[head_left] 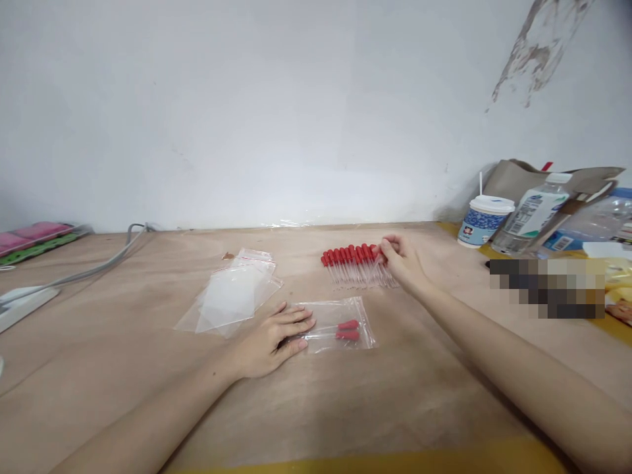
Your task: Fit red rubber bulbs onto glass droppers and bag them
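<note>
A clear zip bag (323,308) lies flat on the table with two red-bulbed droppers (347,335) inside, their bulbs toward the bag's right end. My left hand (279,339) rests on the bag's left part, fingers stretched out, covering the droppers' thin ends. Farther back, several more droppers (351,255) lie side by side in a row, red bulbs away from me and clear tubes toward me. At the row's right end my right hand (399,258) pinches a dropper between thumb and fingers; its bulb is mostly hidden by the fingertips.
Left of the bag lies a fanned stack of flat zip bags (230,296). To the right stand a paper cup with a straw (484,220) and a plastic bottle (533,214). A grey cable (111,260) runs to a white power strip (29,306) on the left. Behind is a wall (276,118).
</note>
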`<action>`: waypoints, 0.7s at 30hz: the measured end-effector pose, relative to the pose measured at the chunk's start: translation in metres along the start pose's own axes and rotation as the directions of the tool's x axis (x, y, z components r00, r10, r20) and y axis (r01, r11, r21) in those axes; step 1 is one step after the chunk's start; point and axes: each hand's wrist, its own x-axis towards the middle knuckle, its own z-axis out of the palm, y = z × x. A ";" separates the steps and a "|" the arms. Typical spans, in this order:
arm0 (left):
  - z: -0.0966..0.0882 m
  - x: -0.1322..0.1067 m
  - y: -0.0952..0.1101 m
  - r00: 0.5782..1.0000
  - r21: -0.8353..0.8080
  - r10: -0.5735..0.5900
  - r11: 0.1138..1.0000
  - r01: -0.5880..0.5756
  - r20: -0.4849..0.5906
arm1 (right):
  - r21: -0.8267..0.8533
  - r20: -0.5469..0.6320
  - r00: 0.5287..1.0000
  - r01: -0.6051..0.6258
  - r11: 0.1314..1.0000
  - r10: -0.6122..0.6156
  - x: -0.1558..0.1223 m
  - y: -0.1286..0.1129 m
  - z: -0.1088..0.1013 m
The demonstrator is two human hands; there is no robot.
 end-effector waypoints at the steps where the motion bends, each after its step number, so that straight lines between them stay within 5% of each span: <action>1: 0.000 0.000 0.000 1.000 0.003 0.002 1.000 -0.002 -0.004 | 0.137 0.000 1.000 -0.006 0.991 0.006 -0.010 0.000 -0.008; 8: 0.003 0.000 -0.003 1.000 -0.009 0.003 1.000 -0.004 -0.028 | 0.380 0.028 0.968 -0.241 0.893 0.249 -0.063 0.015 -0.029; 14: 0.002 0.000 -0.001 1.000 -0.004 -0.014 1.000 0.014 -0.020 | 0.478 0.269 0.879 -0.477 0.737 0.394 -0.080 0.011 -0.016; 17: 0.001 0.000 0.002 1.000 0.003 -0.023 1.000 0.023 -0.020 | 0.311 0.465 0.818 -0.509 0.803 0.339 -0.084 0.005 -0.017; 21: 0.002 0.000 0.001 1.000 0.008 -0.029 1.000 0.029 -0.013 | 0.087 0.574 0.779 -0.363 0.928 0.251 -0.084 0.006 -0.020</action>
